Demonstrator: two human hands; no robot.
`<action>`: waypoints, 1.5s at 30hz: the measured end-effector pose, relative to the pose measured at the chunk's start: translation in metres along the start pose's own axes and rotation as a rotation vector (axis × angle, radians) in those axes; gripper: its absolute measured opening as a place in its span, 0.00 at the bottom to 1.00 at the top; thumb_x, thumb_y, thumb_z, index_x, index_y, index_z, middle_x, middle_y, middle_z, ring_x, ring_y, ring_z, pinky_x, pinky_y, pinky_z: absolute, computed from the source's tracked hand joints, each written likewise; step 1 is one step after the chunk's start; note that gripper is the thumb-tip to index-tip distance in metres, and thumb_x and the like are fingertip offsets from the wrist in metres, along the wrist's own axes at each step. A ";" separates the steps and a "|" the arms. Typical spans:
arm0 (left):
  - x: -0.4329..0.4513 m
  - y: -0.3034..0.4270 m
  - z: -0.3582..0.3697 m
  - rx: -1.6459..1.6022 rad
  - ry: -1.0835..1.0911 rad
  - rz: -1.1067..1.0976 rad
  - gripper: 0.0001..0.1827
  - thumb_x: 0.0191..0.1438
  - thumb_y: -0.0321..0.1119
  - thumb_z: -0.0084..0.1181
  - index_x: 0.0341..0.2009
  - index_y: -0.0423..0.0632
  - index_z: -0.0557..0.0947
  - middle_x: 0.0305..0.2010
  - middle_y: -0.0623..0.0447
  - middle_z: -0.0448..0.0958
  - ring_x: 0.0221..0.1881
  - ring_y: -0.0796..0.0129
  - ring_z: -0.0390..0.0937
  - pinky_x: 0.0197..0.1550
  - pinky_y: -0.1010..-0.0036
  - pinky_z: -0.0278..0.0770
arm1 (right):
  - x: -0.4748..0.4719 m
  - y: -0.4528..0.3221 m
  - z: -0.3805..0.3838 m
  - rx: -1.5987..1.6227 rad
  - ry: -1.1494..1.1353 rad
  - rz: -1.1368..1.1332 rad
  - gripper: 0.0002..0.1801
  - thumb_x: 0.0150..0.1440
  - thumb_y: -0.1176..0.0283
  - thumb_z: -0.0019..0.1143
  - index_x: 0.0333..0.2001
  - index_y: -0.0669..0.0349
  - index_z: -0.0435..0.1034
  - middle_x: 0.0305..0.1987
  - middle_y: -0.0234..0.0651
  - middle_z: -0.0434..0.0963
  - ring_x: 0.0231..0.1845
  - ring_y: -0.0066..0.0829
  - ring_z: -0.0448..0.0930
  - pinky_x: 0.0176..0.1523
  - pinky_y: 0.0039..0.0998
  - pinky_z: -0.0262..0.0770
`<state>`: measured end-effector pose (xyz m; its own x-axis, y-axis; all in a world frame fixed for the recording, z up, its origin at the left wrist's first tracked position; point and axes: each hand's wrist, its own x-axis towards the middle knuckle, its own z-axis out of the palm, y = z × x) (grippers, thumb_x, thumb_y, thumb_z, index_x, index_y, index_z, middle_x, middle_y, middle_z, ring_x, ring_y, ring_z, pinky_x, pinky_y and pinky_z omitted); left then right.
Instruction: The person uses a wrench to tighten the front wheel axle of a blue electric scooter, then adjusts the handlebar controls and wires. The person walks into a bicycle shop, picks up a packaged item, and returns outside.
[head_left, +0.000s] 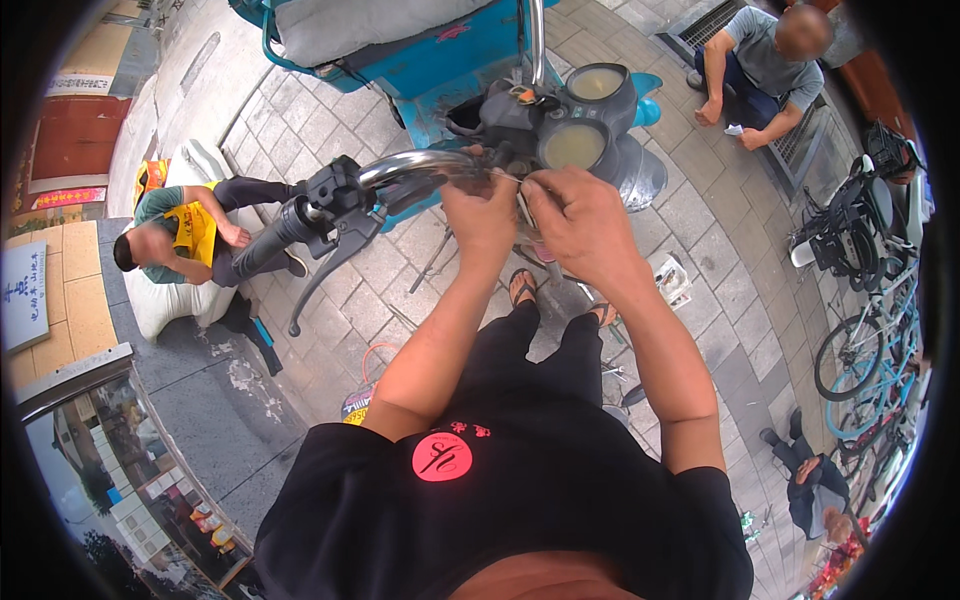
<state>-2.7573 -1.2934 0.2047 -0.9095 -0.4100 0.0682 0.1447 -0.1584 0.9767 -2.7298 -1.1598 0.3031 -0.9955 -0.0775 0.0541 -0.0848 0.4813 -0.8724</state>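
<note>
My left hand (482, 214) is at the middle of a chrome handlebar (412, 163), beside the round gauges of an electric cargo tricycle. A thin, light strand, perhaps a wire, runs between its fingertips and those of my right hand (574, 217). The right hand's thumb and forefinger pinch the strand's other end, just below the nearer gauge (573, 146). To the left are the handlebar's black grip (262, 251), a switch housing (334, 187) and a brake lever (322, 289). The strand's far ends are hidden by the fingers.
The tricycle's blue body (450, 64) stands ahead. A person in a yellow vest (196, 225) sits on white sacks (161, 300) at left; another person (780, 67) squats at upper right. Parked bicycles (855, 360) line the right side. A white tray (673, 281) lies on the paving.
</note>
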 end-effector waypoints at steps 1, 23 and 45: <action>0.000 -0.001 -0.001 0.067 0.041 -0.057 0.21 0.57 0.25 0.62 0.53 0.37 0.69 0.40 0.53 0.77 0.39 0.71 0.77 0.41 0.76 0.75 | 0.002 -0.001 0.001 -0.004 -0.008 -0.008 0.13 0.63 0.67 0.55 0.42 0.66 0.79 0.34 0.50 0.78 0.37 0.52 0.79 0.43 0.43 0.74; -0.011 -0.003 -0.020 0.240 0.098 -0.132 0.15 0.53 0.39 0.72 0.32 0.39 0.83 0.28 0.53 0.81 0.31 0.74 0.76 0.36 0.76 0.73 | 0.053 -0.019 0.018 -0.131 -0.322 0.086 0.16 0.62 0.65 0.53 0.39 0.70 0.78 0.28 0.48 0.82 0.33 0.45 0.83 0.39 0.41 0.77; -0.009 0.003 -0.026 0.358 0.026 -0.122 0.16 0.52 0.38 0.71 0.33 0.36 0.82 0.32 0.45 0.83 0.36 0.63 0.81 0.41 0.69 0.76 | 0.041 -0.040 0.009 -0.420 -0.270 -0.132 0.15 0.61 0.65 0.49 0.44 0.56 0.81 0.32 0.47 0.83 0.38 0.53 0.83 0.42 0.48 0.78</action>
<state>-2.7383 -1.3139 0.2014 -0.9007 -0.4312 -0.0534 -0.1135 0.1148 0.9869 -2.7670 -1.1901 0.3357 -0.9337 -0.3571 -0.0248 -0.2738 0.7572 -0.5930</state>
